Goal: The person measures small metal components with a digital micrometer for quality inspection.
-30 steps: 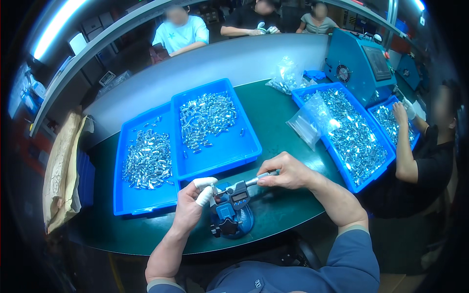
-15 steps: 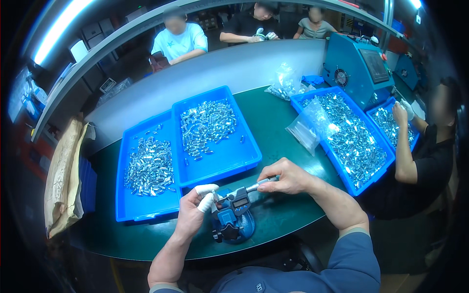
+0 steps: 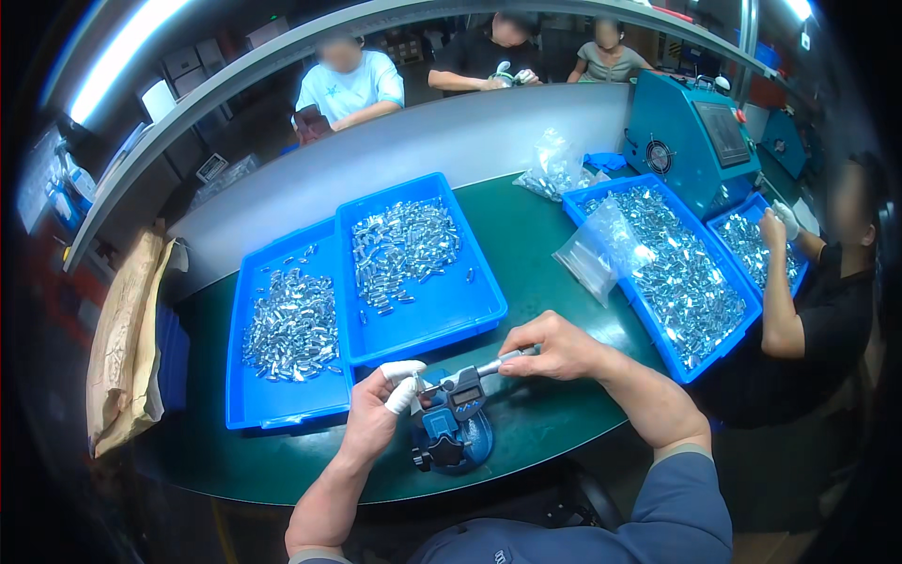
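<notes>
A digital micrometer (image 3: 466,397) is clamped in a blue stand (image 3: 451,442) at the near edge of the green table. My right hand (image 3: 554,346) grips the micrometer's thimble (image 3: 501,364) between thumb and fingers. At the measuring jaws, my left hand (image 3: 376,406) pinches a small shiny metal part (image 3: 418,378), mostly hidden by its fingertips. White covers wrap the thumb and a finger of that hand. Beyond it lie two blue trays, the left tray (image 3: 241,399) and the middle tray (image 3: 423,331), both holding piles of small shiny metal pieces.
A larger blue tray (image 3: 669,350) of metal pieces stands at right, with a clear plastic bag (image 3: 592,254) over its edge. Behind it is a teal machine (image 3: 691,141). A co-worker (image 3: 799,282) handles pieces at far right. Brown paper (image 3: 122,343) stands at left.
The whole view has shifted slightly. My right hand's fingers have turned a little on the thimble, while my left hand stays at the jaws.
</notes>
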The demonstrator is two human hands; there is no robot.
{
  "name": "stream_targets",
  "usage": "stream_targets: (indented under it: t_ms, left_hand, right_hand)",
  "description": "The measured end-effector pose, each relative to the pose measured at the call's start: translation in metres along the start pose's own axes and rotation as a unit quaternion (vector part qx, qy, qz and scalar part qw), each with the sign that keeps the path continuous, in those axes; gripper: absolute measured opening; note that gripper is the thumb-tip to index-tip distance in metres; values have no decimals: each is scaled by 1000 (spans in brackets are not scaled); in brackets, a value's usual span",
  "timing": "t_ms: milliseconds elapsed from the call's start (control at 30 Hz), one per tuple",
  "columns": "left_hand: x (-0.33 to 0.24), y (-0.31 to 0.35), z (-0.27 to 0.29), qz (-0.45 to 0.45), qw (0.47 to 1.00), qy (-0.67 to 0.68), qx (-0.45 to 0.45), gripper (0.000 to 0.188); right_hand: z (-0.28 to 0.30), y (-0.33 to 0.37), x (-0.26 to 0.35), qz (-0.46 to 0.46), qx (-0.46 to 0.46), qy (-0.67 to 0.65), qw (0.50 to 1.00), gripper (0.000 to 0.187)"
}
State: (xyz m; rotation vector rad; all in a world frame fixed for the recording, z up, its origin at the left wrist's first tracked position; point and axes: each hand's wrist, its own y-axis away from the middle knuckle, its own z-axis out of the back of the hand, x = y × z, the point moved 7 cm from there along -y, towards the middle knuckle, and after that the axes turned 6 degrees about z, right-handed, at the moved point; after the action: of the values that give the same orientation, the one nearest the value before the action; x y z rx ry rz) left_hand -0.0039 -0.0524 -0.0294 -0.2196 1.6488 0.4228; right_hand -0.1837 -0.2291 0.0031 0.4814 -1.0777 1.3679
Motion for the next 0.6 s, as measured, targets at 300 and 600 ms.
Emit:
stream_targets:
  t_ms: [300, 600]
  left_hand:
    - [1, 0, 0, -1, 1000, 8, 0, 27]
    - [0, 0, 0, 0, 1000, 4, 1, 28]
  right_hand:
    - [-1, 0, -1, -4, -1, -11, 1000, 28]
    - [0, -1, 0, -27, 16, 0, 999, 23]
